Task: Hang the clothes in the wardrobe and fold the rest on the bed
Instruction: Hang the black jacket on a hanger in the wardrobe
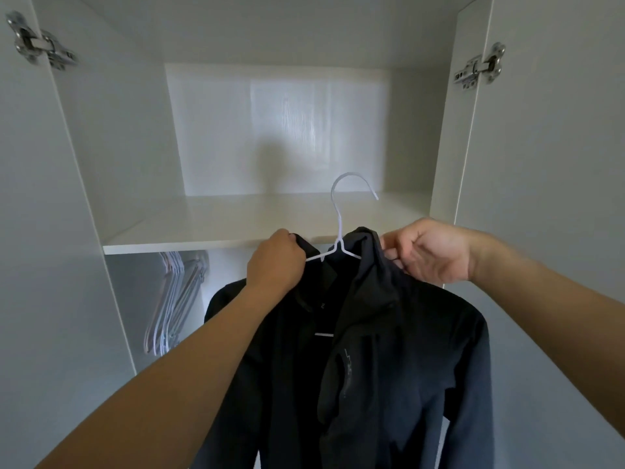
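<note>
Setting: white wardrobe seen from in front, both doors swung open, one on each side.
Left hand: the left hand is curled tightly round the jacket's left collar edge, where the hanger's wire arm runs beneath the fist.
Right hand: the right hand pinches the right side of the collar between thumb and bent fingers, palm turned toward the camera.
Jacket: one dark jacket, held up between the two hands in front of the wardrobe opening, draped over the hanger with its front open and sleeves hanging down.
Hanger in use: one thin white wire hanger, its hook standing free above the collar, caught on nothing.
Writing: a small pale mark inside the neck and a faint logo on the chest, both too blurred to read.
Shelf: one white shelf just behind the hands.
Spare hangers: a bunch of pale hangers hanging below the shelf at the left; number cannot be counted.
Hinges: two metal hinges, a left hinge and a right hinge.
</note>
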`<move>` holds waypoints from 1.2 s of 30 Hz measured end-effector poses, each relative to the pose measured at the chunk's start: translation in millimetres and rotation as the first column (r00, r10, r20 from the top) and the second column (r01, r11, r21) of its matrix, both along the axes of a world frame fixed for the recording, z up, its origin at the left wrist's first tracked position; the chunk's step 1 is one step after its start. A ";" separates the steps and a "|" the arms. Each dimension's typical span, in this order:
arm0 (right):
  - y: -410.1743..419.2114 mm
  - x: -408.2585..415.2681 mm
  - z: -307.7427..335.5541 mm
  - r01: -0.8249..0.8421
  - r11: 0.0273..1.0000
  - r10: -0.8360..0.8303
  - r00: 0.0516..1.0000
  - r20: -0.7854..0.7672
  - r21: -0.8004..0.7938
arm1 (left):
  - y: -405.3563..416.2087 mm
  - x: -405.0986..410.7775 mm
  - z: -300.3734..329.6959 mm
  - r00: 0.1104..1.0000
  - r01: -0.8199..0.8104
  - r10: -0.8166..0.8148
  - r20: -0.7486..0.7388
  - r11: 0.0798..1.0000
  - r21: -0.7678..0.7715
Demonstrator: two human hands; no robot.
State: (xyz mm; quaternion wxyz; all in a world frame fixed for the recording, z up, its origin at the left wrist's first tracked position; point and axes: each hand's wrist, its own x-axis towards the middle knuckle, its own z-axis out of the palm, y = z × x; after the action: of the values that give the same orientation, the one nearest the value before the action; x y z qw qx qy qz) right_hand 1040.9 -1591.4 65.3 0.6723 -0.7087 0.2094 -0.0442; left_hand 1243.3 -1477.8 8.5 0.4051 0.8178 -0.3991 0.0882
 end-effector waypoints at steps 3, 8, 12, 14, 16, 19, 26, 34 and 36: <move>-7.2 -7.7 -7.2 -0.091 0.975 0.069 0.991 -0.113 -0.201 | -1.2 -0.5 7.9 0.999 0.039 -0.038 -0.035 0.999 0.027; 1.8 13.7 -35.8 -0.027 0.513 -0.167 0.977 -0.131 -0.858 | -1.2 -11.8 14.7 0.995 0.092 -0.087 -0.058 0.992 0.084; -5.5 24.5 -47.7 0.175 0.496 -0.239 0.969 0.060 -0.850 | -1.9 -30.7 28.8 0.966 0.255 -0.240 -0.097 0.947 0.196; -7.2 26.3 -52.4 0.225 0.549 -0.201 0.970 0.134 -0.805 | 8.0 -30.6 32.0 0.910 0.388 -0.329 -0.252 0.889 0.242; -4.5 25.8 -57.1 0.284 0.569 -0.205 0.958 0.201 -0.772 | 26.2 -19.8 31.5 0.734 0.578 -0.462 -0.499 0.810 0.100; -4.0 23.1 -60.8 0.398 0.543 -0.280 0.916 0.287 -0.739 | 45.9 8.5 21.3 0.624 0.683 -0.599 -0.502 0.730 -0.023; -7.4 23.7 -51.8 0.436 0.598 -0.284 0.900 0.331 -0.673 | 62.4 41.6 -23.4 0.630 0.328 -0.482 0.609 0.876 0.354; -5.7 36.4 -60.3 0.366 0.443 -0.481 0.868 0.128 -0.818 | 55.3 13.6 -7.9 0.708 0.514 -0.437 0.555 0.858 0.020; -4.4 37.3 -58.7 0.377 0.435 -0.499 0.857 0.130 -0.818 | 47.9 2.2 -1.2 0.711 0.537 -0.399 0.578 0.840 -0.081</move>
State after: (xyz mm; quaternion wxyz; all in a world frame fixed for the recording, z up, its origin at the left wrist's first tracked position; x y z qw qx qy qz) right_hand 1078.2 -1595.8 6.6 0.2135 -0.8591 0.3841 -0.2623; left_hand 1245.5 -1429.9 7.3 0.3818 0.5736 -0.6778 0.2564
